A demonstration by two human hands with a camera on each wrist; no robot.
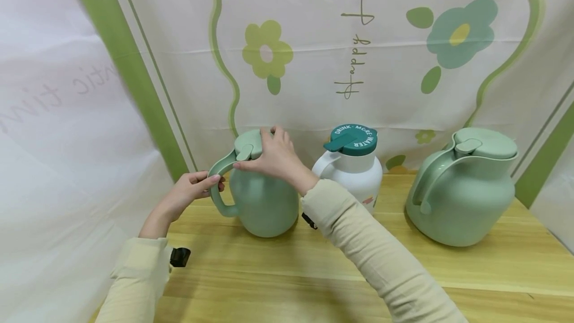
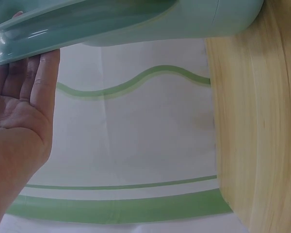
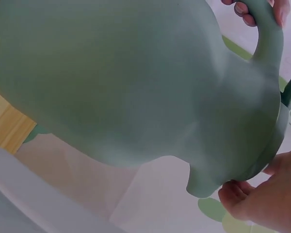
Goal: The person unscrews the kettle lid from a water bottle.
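Observation:
A light green jug stands on the wooden table at the left, its handle turned to the left. My left hand holds the upper part of that handle, thumb on the near side and fingers behind it. Over the top reaches my right hand, gripping the round lid from its right side. Its thumb lies near the lid's lever, while its other fingers reach to the far rim. In the right wrist view, the fingertips of that hand are beside the spout.
Close to the right of the green jug stands a white jug with a dark green lid. Farther right is another light green jug. A patterned cloth hangs behind the wooden table.

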